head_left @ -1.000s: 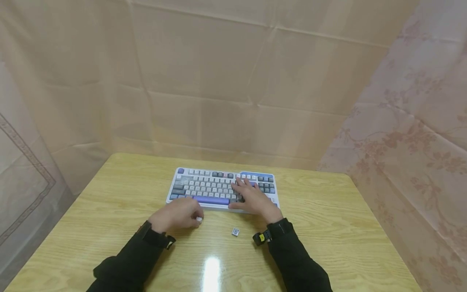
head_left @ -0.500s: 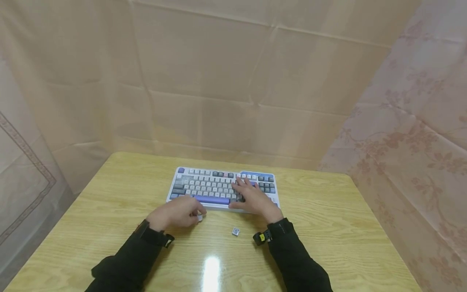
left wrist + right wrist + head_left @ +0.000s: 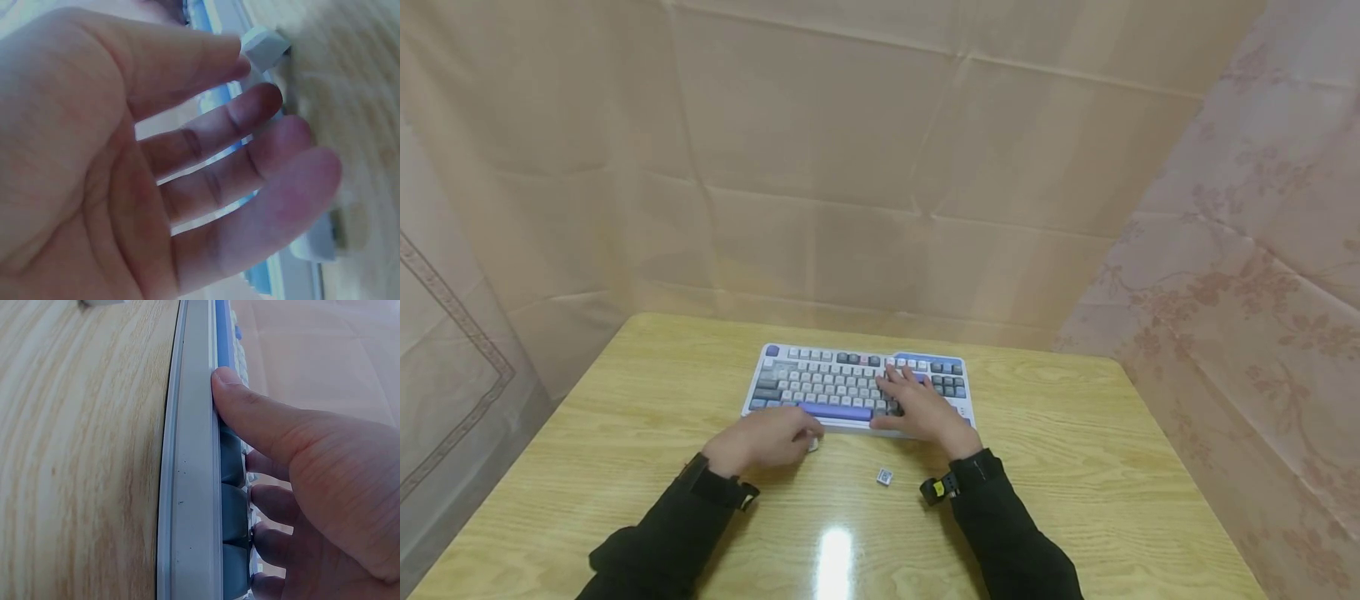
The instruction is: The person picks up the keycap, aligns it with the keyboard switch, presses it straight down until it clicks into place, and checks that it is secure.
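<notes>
A white and grey keyboard (image 3: pixel 827 379) with a purple spacebar (image 3: pixel 835 412) lies on the wooden table. Just in front of its lower left edge, my left hand (image 3: pixel 763 437) pinches a small pale keycap (image 3: pixel 265 49) between thumb and index finger; in the head view only a bit of the keycap (image 3: pixel 813 446) shows. The other left fingers are loosely bent. My right hand (image 3: pixel 921 411) rests spread over the keyboard's right part, its thumb (image 3: pixel 228 378) at the front row. A loose keycap (image 3: pixel 884 477) lies on the table between the hands.
Beyond the left fingers, a second whitish block (image 3: pixel 314 242) sits by the keyboard's front edge, partly hidden. The table (image 3: pixel 1045 467) reaches back to a beige cloth (image 3: pixel 880 167). Patterned cloth (image 3: pixel 1247 292) hangs at the right.
My left hand has shifted slightly toward the keyboard, and the keycap has turned in its fingertips and is now more hidden. My right hand has stayed in place on the keys.
</notes>
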`<state>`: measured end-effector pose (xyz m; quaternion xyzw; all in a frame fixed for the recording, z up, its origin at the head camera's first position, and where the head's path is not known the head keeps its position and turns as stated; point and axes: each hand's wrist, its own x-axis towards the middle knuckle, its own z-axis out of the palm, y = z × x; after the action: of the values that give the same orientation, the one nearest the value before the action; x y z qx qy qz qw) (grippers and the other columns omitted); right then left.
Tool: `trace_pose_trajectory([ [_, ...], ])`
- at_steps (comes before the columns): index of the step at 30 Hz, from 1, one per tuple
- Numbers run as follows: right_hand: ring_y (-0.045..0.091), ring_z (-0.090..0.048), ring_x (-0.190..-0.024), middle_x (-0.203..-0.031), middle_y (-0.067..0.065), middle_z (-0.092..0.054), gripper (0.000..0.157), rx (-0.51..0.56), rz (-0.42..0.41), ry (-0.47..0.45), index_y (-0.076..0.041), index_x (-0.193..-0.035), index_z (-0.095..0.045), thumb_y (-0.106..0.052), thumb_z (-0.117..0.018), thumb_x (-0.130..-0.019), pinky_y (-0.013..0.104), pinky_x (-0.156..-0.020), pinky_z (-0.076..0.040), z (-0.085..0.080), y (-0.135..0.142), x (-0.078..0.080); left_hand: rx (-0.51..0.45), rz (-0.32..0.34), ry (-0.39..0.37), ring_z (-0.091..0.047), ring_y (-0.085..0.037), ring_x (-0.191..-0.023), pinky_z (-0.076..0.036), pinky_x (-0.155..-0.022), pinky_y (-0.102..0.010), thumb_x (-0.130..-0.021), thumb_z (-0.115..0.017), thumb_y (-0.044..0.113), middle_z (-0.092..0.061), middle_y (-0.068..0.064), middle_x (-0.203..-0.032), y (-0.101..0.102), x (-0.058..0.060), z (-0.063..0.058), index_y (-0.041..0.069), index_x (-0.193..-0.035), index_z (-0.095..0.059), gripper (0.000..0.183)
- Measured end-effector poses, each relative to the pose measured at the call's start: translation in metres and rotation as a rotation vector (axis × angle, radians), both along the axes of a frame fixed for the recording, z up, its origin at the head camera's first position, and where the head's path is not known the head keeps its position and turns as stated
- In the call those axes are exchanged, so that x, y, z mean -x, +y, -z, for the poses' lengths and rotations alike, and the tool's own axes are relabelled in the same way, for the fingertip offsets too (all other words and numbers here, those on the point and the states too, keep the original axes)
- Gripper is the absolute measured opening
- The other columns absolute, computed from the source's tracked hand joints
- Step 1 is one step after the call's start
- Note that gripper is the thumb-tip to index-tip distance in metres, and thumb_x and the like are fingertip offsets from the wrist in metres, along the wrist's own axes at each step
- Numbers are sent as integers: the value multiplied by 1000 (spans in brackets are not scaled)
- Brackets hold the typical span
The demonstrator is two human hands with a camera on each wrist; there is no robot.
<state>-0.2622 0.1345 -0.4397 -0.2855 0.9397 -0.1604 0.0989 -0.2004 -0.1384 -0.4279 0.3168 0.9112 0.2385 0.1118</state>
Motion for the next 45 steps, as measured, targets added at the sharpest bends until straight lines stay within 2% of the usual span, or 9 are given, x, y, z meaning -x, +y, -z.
trace_pose_trajectory([
  [5, 32, -12, -154, -167, 10, -20, 81, -4, 2, 7, -13, -157, -39, -53, -69, -93, 56, -123, -8, 1, 0, 1, 24, -93, 65, -48, -6, -60, -42, -59, -27, -87, -79, 18, -54, 11, -68, 3, 1, -2, 14, -88, -76, 5],
  [9, 33, -12, -154, -167, 10, -20, 81, 1, 2, 7, -13, -157, -39, -53, -69, -93, 56, -123, -8, 1, 1, 1, 31, -87, 129, -42, -6, -56, -37, -55, -25, -80, -82, 15, -46, 12, -60, 7, 1, 3, 17, -72, -70, 15],
  [13, 33, -11, -154, -167, 11, -20, 81, 10, -2, -2, -12, -157, -39, -52, -69, -93, 56, -123, -8, 1, 1, 0, 52, -83, 150, -44, -5, -57, -41, -56, -24, -81, -81, 12, -52, 15, -61, 9, 0, 8, 19, -70, -72, 16],
  [20, 32, -11, -154, -167, 10, -20, 81, 9, -1, -3, -12, -157, -39, -52, -69, -93, 56, -123, -8, 0, 3, -1, 22, -42, 103, -44, -5, -56, -42, -54, -23, -82, -80, 4, -55, 13, -62, 6, -3, 3, 15, -72, -74, 15],
  [27, 33, -9, -154, -167, 11, -19, 80, 24, -14, -15, -11, -157, -39, -51, -68, -94, 57, -122, -8, -1, 3, 0, 33, -60, 83, -48, -5, -59, -47, -57, -25, -77, -83, 2, -62, 11, -64, 0, -6, -6, 14, -69, -75, 16],
  [33, 33, -10, -154, -167, 11, -19, 80, 13, -26, -9, -11, -157, -39, -52, -68, -94, 58, -122, -9, 0, 1, 0, -81, -29, 89, -54, -2, -62, -50, -58, -23, -88, -79, 11, -69, 9, -76, -14, 11, -10, 11, -85, -80, 2],
  [36, 33, -11, -154, -167, 11, -20, 80, 10, -19, 1, -12, -157, -40, -52, -68, -93, 57, -123, -9, 2, 2, 0, -99, -77, 130, -60, -5, -69, -53, -64, -27, -88, -80, 10, -72, 6, -85, -24, 23, -20, 8, -92, -80, 5],
  [40, 33, -11, -154, -167, 11, -21, 80, 10, -15, 4, -13, -156, -40, -53, -69, -93, 57, -123, -9, 2, 1, 0, -35, -165, 171, -66, -13, -81, -57, -74, -37, -90, -78, 12, -73, 1, -93, -36, 38, -32, 6, -101, -79, 12],
  [45, 34, -11, -154, -167, 11, -20, 81, 15, -16, -2, -12, -156, -40, -53, -69, -93, 57, -123, -9, 1, 1, 0, 17, -248, 205, -69, -21, -92, -57, -83, -45, -91, -78, 16, -75, -6, -101, -43, 56, -36, 2, -110, -77, 23],
])
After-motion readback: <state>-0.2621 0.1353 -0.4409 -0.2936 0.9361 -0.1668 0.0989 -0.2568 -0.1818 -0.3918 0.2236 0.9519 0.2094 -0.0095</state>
